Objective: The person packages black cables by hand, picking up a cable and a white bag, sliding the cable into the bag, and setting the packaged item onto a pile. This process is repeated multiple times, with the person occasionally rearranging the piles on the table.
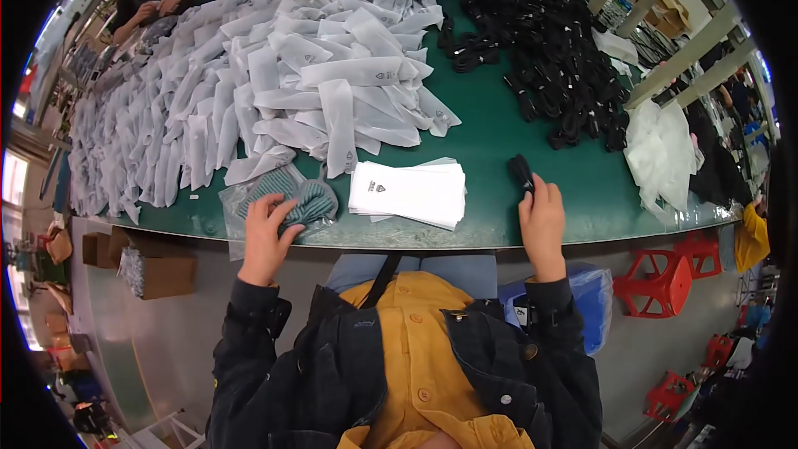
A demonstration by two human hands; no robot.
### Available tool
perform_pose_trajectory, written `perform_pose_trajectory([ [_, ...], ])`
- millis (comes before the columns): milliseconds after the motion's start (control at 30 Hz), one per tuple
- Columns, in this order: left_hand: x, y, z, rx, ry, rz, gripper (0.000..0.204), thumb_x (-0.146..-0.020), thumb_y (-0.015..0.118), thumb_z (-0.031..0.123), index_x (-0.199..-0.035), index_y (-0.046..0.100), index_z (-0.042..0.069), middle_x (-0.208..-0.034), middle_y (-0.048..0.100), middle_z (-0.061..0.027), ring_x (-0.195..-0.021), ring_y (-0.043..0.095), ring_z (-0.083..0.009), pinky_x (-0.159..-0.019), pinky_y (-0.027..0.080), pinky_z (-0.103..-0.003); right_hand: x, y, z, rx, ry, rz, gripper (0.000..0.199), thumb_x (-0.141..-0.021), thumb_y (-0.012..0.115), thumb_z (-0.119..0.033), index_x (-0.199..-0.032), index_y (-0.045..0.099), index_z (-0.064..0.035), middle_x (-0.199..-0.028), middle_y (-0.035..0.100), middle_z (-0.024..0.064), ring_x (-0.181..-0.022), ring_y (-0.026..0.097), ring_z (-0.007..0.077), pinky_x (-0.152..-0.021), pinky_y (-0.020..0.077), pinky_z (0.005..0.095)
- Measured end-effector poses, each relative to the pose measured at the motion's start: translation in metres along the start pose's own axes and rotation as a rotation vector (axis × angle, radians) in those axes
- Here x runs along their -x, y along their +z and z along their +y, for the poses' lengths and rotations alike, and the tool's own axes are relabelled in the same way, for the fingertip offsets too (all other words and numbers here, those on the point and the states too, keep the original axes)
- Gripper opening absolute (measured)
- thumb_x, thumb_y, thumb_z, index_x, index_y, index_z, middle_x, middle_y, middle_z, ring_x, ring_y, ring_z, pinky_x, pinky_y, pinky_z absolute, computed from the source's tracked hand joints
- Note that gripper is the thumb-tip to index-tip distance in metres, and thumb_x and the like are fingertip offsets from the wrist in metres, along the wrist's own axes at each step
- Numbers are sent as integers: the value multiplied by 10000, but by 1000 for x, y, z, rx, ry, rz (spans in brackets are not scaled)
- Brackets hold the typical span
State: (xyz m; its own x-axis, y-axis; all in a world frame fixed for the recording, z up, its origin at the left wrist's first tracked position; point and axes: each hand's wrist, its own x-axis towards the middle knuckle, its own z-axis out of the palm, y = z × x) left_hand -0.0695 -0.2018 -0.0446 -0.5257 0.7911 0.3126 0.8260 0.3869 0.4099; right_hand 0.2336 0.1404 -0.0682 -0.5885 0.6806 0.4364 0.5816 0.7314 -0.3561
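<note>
At ten o'clock the left hand (265,241) spreads its fingers over a green-striped bundle (316,202), whether pinching I can't tell, while at two the right hand (543,218) pinches a black cord bundle (520,170), best held lightly so its loops stay neat, the cord heap (553,41) beyond at one.

The tabletop (490,137) is deep green, the heaped sleeves (345,73) frosted grey-white (some bear small dark marks), the lone cable (521,170) and cable pile (569,66) black, the flat stack (411,191) white with a dark mark, the bundle (313,203) teal with darker stripes, the person's shirt (416,341) mustard yellow
</note>
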Motion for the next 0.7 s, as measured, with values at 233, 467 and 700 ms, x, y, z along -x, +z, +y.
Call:
perform_pose_trajectory([
  [233,1,35,-22,-123,-74,71,297,-814,733,113,-1058,593,19,-1036,536,-177,-973,541,-379,-841,460,-415,2,9,-34,-224,6,2,327,-927,545,-46,-1248,582,7,-996,619,214,-862,616,382,-769,502,422],
  [467,-7,12,3,-172,-93,168,260,-858,689,92,-1086,589,19,-1036,562,-156,-942,559,-374,-799,471,-417,10,21,-30,-290,-33,79,313,-959,528,-61,-1263,590,-13,-1006,655,197,-832,650,319,-746,511,373],
  [700,-2,1,-27,-35,-192,304,278,-864,668,51,-1134,600,41,-1091,578,-156,-932,581,-357,-793,480,-410,17,27,-23,-309,81,67,298,-952,552,-74,-1239,606,-14,-1038,668,189,-839,655,338,-751,522,390],
])
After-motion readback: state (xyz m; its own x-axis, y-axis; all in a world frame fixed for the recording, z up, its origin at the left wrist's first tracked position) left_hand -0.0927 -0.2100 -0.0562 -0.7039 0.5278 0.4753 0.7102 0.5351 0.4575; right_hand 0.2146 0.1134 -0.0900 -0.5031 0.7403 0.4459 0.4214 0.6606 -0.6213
